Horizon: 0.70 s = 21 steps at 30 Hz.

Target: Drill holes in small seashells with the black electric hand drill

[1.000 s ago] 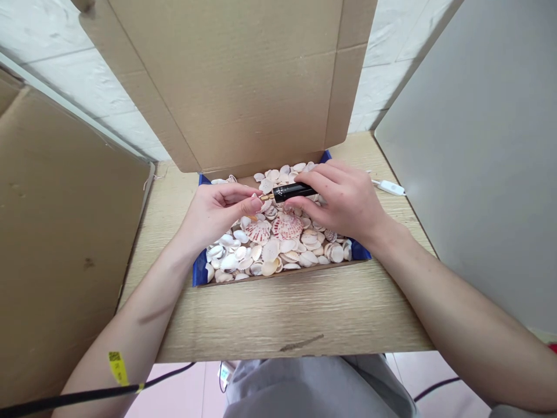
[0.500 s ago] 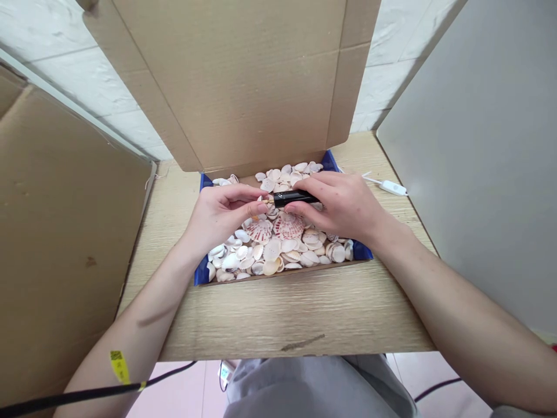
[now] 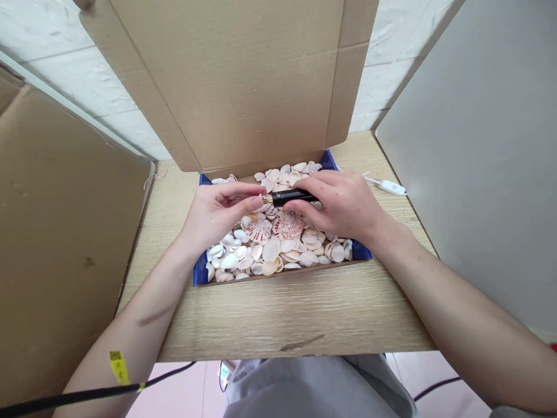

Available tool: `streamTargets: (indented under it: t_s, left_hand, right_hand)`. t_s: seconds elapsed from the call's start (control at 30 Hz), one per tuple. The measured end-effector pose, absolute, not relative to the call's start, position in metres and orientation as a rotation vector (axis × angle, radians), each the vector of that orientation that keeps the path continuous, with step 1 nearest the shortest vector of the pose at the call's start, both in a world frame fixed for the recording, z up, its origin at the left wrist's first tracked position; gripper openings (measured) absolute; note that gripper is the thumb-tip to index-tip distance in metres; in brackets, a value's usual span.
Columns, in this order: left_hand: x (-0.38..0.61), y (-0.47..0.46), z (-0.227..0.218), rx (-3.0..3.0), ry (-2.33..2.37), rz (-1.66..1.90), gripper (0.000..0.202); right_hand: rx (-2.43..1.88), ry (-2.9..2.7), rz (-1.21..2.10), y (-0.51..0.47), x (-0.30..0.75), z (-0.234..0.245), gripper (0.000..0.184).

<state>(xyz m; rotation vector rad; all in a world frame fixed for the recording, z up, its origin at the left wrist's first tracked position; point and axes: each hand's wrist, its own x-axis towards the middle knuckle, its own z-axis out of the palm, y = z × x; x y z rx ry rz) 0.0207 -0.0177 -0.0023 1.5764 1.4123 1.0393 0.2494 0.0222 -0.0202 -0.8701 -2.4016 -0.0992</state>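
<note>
My right hand [image 3: 343, 200] is closed around a black mini drill [image 3: 296, 197], held level over the shells. The brass-coloured tip [image 3: 267, 199] of the drill points left toward my other fingers. My left hand [image 3: 221, 209] is closed in a pinch, thumb and forefinger on what looks like a small pale shell, mostly hidden by the fingertips. The drill tip meets it or sits very close; I cannot tell which. Below both hands, a shallow cardboard box [image 3: 287, 274] with blue side walls is full of white and cream shells [image 3: 272, 249]. Two red-striped scallop shells [image 3: 289, 225] lie in its middle.
The box's tall lid [image 3: 235, 81] stands up behind it. A white inline switch [image 3: 391, 187] on a thin cord lies to the right. Cardboard [image 3: 56, 191] on the left and a grey panel [image 3: 487, 151] on the right flank the wooden table [image 3: 287, 319].
The left fingertips have shifted slightly left and turned a little, and more of the drill's brass-coloured tip shows. The right hand and drill have hardly moved.
</note>
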Motion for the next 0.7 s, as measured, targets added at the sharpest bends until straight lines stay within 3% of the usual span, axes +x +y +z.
streamTargets:
  t_s: [0.7]
  left_hand:
    - [0.0180, -0.0189, -0.0031, 1.584, 1.390, 0.953, 0.029]
  right_hand:
    - [-0.865, -2.379, -0.094, 0.0221, 0.2481, -0.0194, 0.043]
